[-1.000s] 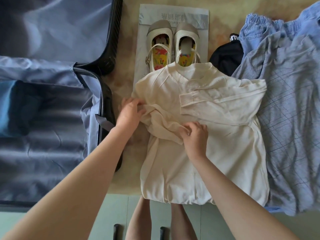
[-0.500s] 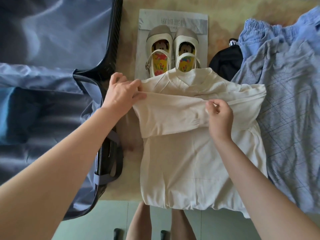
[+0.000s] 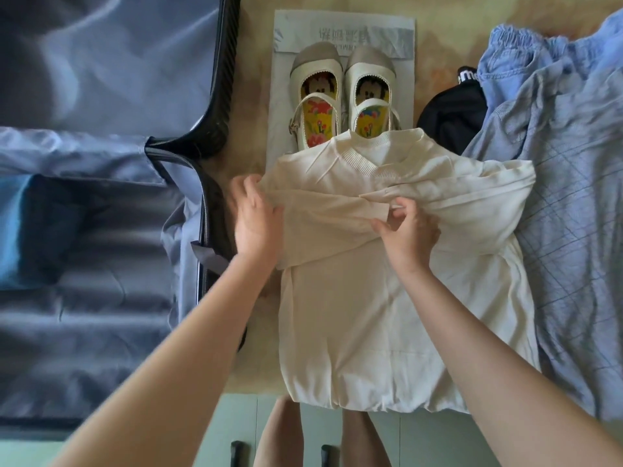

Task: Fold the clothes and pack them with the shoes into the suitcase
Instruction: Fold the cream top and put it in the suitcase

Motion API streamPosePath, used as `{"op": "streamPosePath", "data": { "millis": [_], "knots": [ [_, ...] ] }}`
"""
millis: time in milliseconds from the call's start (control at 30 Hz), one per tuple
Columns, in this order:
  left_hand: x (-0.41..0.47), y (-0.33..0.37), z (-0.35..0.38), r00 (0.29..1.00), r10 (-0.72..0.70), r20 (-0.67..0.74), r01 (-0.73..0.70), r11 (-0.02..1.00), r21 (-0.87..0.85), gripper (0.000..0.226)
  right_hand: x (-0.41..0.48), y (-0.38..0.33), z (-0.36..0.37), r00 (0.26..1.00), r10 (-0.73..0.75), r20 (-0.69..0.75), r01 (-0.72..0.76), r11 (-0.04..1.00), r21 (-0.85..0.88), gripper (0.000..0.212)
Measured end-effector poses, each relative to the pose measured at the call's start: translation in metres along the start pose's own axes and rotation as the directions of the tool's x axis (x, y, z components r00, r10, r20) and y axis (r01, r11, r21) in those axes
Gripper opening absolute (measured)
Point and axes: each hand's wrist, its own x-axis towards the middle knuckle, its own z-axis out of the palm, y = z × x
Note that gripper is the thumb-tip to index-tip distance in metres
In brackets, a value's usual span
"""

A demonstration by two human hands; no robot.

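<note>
A cream sweater (image 3: 387,318) lies flat in front of me, neck away from me, both sleeves folded across its chest. My left hand (image 3: 257,220) rests flat on the sweater's left edge, where the left sleeve is folded over. My right hand (image 3: 406,230) pinches the cuff of that sleeve near the middle of the chest. A pair of cream strap shoes (image 3: 340,96) with cartoon insoles stands on a grey bag just beyond the collar. The open suitcase (image 3: 101,230) with blue-grey lining lies to the left.
A blue checked garment (image 3: 573,230) and light blue denim (image 3: 526,62) lie heaped on the right, with a black item (image 3: 451,119) between them and the shoes. The surface ends just below the sweater's hem; my legs and a green floor show beneath.
My right hand has drawn back toward the middle of the chest with the sleeve cuff. My left hand has slid down along the sweater's left edge.
</note>
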Motion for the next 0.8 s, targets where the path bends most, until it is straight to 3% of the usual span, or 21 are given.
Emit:
{"op": "streamPosePath", "data": {
  "millis": [67, 133, 233, 367, 433, 500, 667, 800],
  "knots": [
    [-0.013, -0.002, 0.013, 0.967, -0.244, 0.074, 0.253, 0.953, -0.167, 0.066, 0.003, -0.003, 0.003, 0.998, 0.054, -0.007, -0.055, 0.997, -0.051, 0.042],
    [-0.017, -0.004, 0.023, 0.888, -0.439, 0.139, 0.460, 0.862, -0.214, 0.074, 0.007, -0.005, 0.003, 0.995, 0.095, -0.021, -0.096, 0.994, -0.059, 0.033],
    [-0.016, -0.006, 0.028, 0.820, -0.553, 0.148, 0.570, 0.770, -0.285, 0.066, 0.011, -0.007, 0.001, 0.994, 0.101, -0.027, -0.103, 0.993, -0.064, 0.019],
    [-0.012, -0.004, 0.024, 0.831, -0.543, 0.119, 0.524, 0.692, -0.497, 0.030, 0.012, -0.008, 0.000, 0.995, 0.030, -0.091, -0.014, 0.986, 0.168, 0.007],
    [-0.008, -0.004, 0.023, 0.822, -0.565, 0.062, 0.480, 0.631, -0.609, 0.015, 0.009, -0.010, -0.004, 0.994, -0.013, -0.112, 0.047, 0.952, 0.302, 0.009],
    [-0.006, -0.006, 0.023, 0.825, -0.564, -0.020, 0.418, 0.636, -0.649, 0.009, 0.006, -0.012, -0.008, 0.995, -0.025, -0.098, 0.060, 0.926, 0.373, 0.009],
    [0.004, -0.011, 0.026, 0.833, -0.547, -0.086, 0.342, 0.629, -0.698, 0.017, 0.009, -0.014, -0.006, 0.991, -0.037, -0.129, 0.068, 0.968, 0.244, 0.006],
    [0.017, -0.008, 0.032, 0.796, -0.584, -0.156, 0.299, 0.605, -0.738, 0.031, 0.014, -0.012, -0.003, 0.991, -0.014, -0.134, 0.038, 0.983, 0.180, 0.010]
  ]
}}
